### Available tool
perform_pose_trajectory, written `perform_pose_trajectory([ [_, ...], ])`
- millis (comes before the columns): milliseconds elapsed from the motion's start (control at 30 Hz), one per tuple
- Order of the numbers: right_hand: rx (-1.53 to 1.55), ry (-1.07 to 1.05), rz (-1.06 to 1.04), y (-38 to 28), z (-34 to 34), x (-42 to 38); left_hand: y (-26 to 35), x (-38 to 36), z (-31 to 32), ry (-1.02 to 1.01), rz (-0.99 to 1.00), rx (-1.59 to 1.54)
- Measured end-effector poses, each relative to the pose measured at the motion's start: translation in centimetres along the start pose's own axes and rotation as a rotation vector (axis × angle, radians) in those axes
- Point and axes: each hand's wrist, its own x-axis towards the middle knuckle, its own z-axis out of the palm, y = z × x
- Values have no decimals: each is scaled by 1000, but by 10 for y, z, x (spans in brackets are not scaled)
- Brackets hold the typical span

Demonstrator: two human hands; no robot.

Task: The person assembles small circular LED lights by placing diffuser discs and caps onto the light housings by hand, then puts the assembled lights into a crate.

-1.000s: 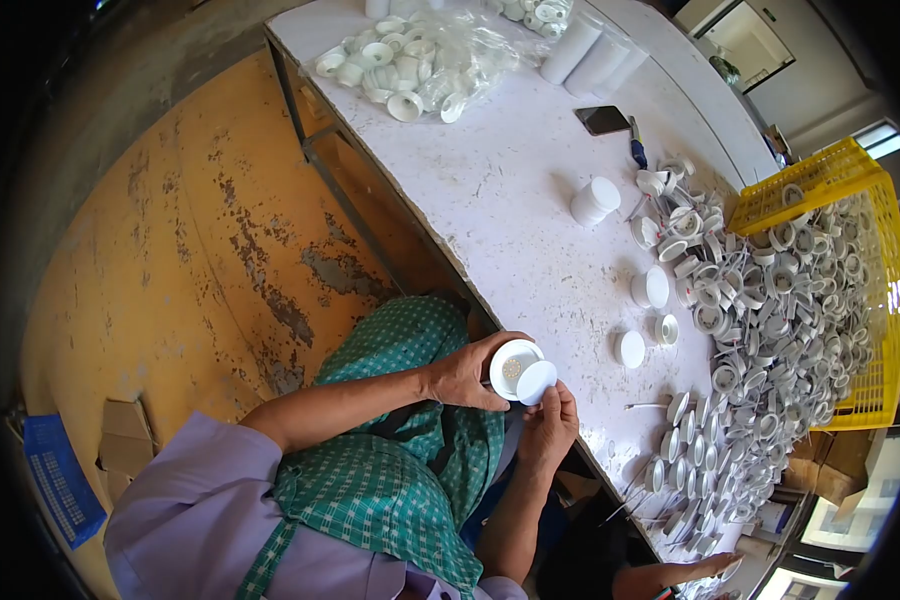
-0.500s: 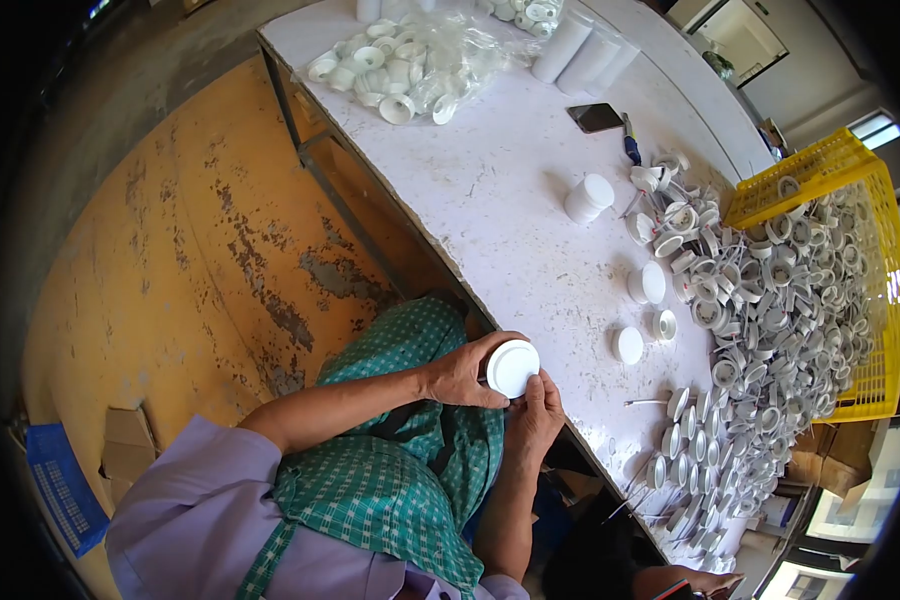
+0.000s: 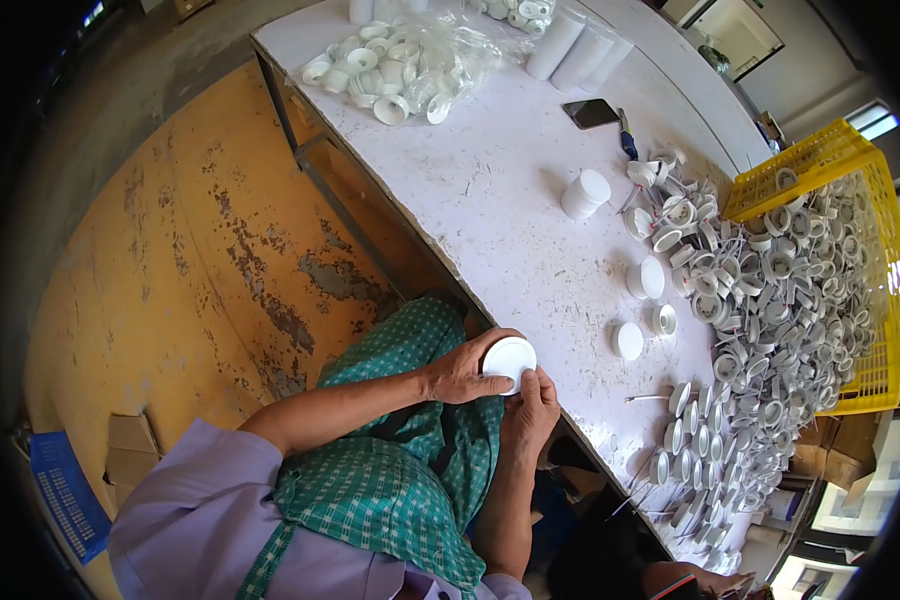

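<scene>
Just off the table's near edge, my left hand [image 3: 467, 369] wraps round the rim of a round white lid-like piece [image 3: 508, 362], its thumb lying across the face. The fingertips of my right hand [image 3: 530, 412] pinch the lower edge of the same piece. Its smooth face with a raised rim points up toward me; the underside is hidden. Nearest on the table are a white round piece [image 3: 627, 341], a small open ring-shaped fitting [image 3: 664, 320] and a short white cylinder [image 3: 646, 278]. Farther back stands a taller white cylinder [image 3: 585, 194].
Loose white-grey fittings with wires [image 3: 770, 300] spread from a tipped yellow crate [image 3: 860, 390] along the table's right side. A phone [image 3: 591, 114], a blue-handled tool [image 3: 627, 135], white rolls [image 3: 580, 55] and a bag of white cups [image 3: 400, 70] lie farther back. Another person's hand [image 3: 710, 582] shows at bottom right.
The white piece has tilted slightly in my hands, and my left thumb has moved up onto its face. My right fingers have shifted a little along its edge.
</scene>
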Motion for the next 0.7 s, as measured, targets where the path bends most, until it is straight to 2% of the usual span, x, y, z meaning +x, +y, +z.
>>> perform_pose_trajectory([
  [700, -115, 0, -94, 3, 0, 0, 0, -1, -1, 16, -4, 18],
])
